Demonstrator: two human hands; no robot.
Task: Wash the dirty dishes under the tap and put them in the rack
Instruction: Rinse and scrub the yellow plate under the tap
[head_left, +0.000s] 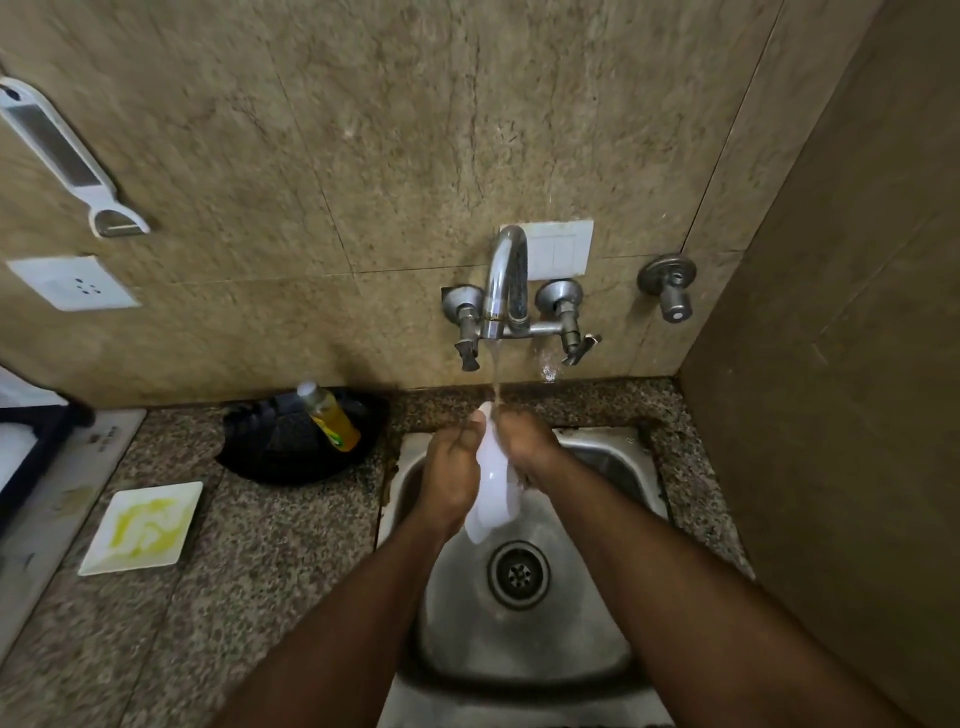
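On the left of the tabletop a square white plate lies flat, smeared with yellow-green residue and not yet washed. It is judged stiff, breakable and greasy in the middle, so it would best be taken by its clean rim, with fingers under one edge. Farther back, a bottle of yellow liquid, probably dish soap, is seen lying on a black ribbed object; whether that object is the rack cannot be told.

Over the steel sink, a white dish is held on edge between both hands, directly beneath the thin stream running from the tap. The left hand is closed around the dish's left face, thumb toward the top edge. The right hand is closed on the opposite face, its fingers hidden behind the dish.

The dish appears plain white and glossy with water, and only its narrow profile is shown; its exact shape cannot be told, though it may match the square plate. Wet, it is judged slippery, rigid, fairly light and liable to chip against the steel basin if dropped. A two-sided hold by the edges, as now, seems the safest, with the faces left free for rubbing.
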